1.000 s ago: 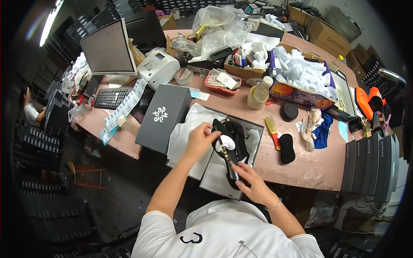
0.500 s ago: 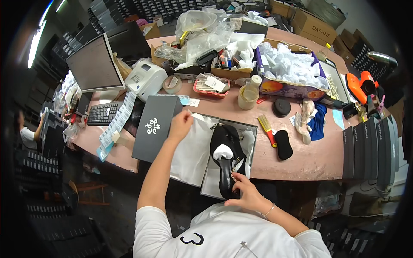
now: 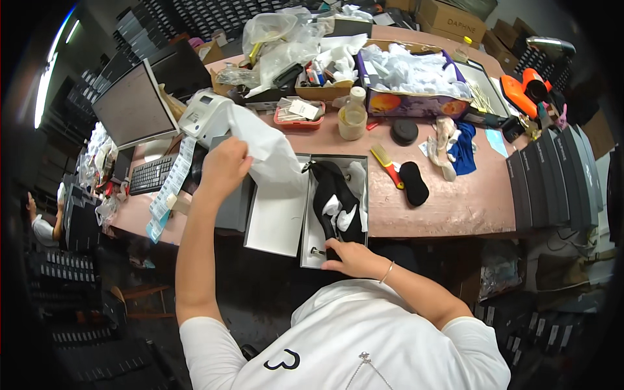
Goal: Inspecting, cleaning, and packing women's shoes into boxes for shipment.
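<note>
Inside the open shoebox (image 3: 310, 237), in the head view, black shoes (image 3: 325, 181) with white stuffing (image 3: 347, 218) are already laid, though left uncovered, and the lid (image 3: 276, 218), spread just left of the shoebox, is not shut. White paper (image 3: 266, 148) is held up above the lid, seemingly pinched by the left hand (image 3: 225, 166). At the shoebox's near end the right hand (image 3: 359, 259) is set over the shoes, fingers loosely bent; whether anything is gripped cannot be told. Right of the shoebox, a brush (image 3: 389, 169) and a black pad (image 3: 414, 184) are scattered on the pinkish table (image 3: 455, 201); to its left a keyboard (image 3: 151, 175) is placed, and beyond it dark boxes (image 3: 133, 27) are stacked
</note>
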`<control>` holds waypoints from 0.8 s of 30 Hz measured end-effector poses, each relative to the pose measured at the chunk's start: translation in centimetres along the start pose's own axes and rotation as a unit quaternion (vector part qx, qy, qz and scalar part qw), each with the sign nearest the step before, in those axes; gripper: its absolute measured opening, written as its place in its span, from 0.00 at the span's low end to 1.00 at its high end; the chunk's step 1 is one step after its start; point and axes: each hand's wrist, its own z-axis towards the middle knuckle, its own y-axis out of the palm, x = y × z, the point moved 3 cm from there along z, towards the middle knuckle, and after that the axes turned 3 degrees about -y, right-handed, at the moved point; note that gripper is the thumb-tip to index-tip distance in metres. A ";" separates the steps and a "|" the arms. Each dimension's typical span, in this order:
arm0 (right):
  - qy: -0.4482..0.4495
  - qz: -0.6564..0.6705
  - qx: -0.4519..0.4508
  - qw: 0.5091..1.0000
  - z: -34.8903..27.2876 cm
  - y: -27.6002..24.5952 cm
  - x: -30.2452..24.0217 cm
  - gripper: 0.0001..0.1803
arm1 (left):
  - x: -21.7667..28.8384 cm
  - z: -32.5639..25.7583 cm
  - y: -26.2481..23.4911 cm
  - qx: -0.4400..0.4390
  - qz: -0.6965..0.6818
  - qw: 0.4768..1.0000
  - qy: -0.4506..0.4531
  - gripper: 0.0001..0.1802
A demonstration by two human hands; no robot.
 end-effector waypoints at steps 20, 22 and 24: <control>-0.086 -0.083 0.137 0.983 -5.5 -8.6 -6.2 0.54 | 20.3 -10.1 13.1 -0.050 -0.855 0.333 -0.395 0.19; -0.038 -0.007 0.168 0.985 -4.8 -7.6 -6.2 0.51 | 21.2 -10.0 13.2 -0.020 -0.846 0.330 -0.418 0.22; -0.026 0.013 0.137 0.990 -4.7 -7.7 -5.6 0.46 | 21.0 -10.3 13.3 0.007 -0.837 0.354 -0.416 0.23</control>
